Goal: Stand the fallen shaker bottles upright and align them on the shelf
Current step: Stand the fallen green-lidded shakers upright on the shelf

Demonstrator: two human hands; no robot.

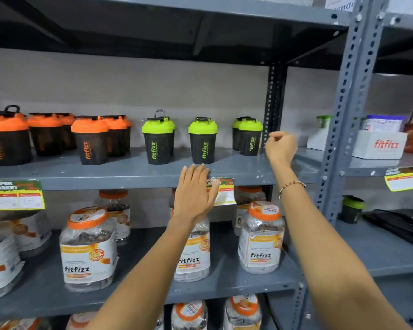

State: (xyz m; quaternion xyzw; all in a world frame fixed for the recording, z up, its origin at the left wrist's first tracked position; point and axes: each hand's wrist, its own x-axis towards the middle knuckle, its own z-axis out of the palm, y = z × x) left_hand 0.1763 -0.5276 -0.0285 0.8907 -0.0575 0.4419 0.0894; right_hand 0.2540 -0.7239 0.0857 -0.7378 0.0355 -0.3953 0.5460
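Black shaker bottles stand upright on a grey metal shelf (129,176). Those with orange lids (91,140) crowd the left half. Green-lidded ones stand apart at the centre left (158,139), the centre (202,141) and the right (249,136), the last with another right behind it. My left hand (196,192) is flat with fingers together, its tips at the shelf's front edge just below the centre green bottle, holding nothing. My right hand (280,146) hovers just right of the right green bottle, fingers loosely curled, nothing in it.
A perforated grey upright (348,110) stands right of my right hand. Beyond it a white fitfizz box (379,144) sits on the neighbouring shelf. Clear jars with orange lids (88,248) fill the shelf below. Price tags (17,195) hang from the shelf edge.
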